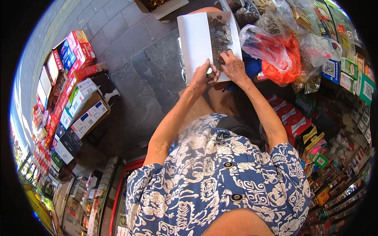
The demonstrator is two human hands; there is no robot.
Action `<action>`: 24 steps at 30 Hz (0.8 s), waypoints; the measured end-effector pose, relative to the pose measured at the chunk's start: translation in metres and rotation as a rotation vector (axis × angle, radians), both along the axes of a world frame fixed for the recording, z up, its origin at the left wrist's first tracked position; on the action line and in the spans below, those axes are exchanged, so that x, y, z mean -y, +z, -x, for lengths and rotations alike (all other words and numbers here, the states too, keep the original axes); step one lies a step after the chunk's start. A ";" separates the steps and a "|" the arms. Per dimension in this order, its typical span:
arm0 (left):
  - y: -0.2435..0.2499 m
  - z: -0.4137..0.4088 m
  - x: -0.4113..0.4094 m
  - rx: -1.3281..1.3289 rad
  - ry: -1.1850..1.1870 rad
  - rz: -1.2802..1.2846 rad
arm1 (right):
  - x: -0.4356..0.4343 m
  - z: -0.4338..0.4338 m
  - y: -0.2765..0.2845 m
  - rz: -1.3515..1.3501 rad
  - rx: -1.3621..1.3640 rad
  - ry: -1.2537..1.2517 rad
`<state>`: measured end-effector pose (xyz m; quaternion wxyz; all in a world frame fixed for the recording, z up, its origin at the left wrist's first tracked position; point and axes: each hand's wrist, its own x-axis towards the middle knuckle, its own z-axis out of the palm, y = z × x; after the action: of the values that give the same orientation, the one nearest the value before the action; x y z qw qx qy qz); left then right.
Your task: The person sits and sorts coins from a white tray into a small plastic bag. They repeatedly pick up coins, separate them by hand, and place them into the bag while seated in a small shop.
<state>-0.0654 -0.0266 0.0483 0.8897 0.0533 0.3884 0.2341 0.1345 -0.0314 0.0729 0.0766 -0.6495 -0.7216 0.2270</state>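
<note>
A shallow white cardboard box [195, 44] lies before me, above my knees, with a plain white surface on its left part. Many silver-coloured coins [220, 34] are spread along its right part. My left hand [204, 73] is over the near edge of the box, its fingers curled around a few coins [210, 72]. Close to its right, my right hand [232, 66] reaches in with bent fingers touching the coins at the near end. Whether a coin is between those fingertips is hidden.
Red and clear plastic bags [277, 56] lie right of the box, beside bagged dried goods [268, 23]. Stacked cartons [88, 118] stand at the left on the paving. Red beer cartons [288, 115] are at my right. An open cardboard box [169, 8] sits at the top.
</note>
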 end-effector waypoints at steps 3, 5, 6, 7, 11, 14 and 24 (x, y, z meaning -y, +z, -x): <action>-0.002 0.000 -0.001 0.010 0.001 -0.023 | -0.001 0.001 0.000 0.052 0.036 -0.008; -0.003 0.000 0.000 0.003 0.000 -0.034 | -0.001 0.000 -0.002 0.056 0.030 -0.012; -0.003 0.000 0.000 0.002 -0.002 -0.040 | 0.000 -0.002 -0.006 0.029 0.013 -0.010; -0.003 -0.001 0.000 0.007 -0.003 -0.033 | 0.001 -0.007 -0.013 0.001 -0.003 -0.010; -0.003 -0.002 0.000 0.024 -0.007 -0.016 | -0.001 -0.028 -0.032 0.002 -0.355 -0.122; -0.004 0.001 0.002 -0.002 -0.004 -0.012 | -0.014 -0.029 -0.010 0.394 -0.972 -0.460; -0.008 0.001 0.003 -0.001 -0.029 -0.039 | -0.008 -0.032 0.013 0.462 -1.134 -0.557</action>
<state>-0.0666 -0.0293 0.0400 0.8915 0.0762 0.3836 0.2287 0.1662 -0.0229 0.0863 0.3585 -0.5914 -0.3078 0.6534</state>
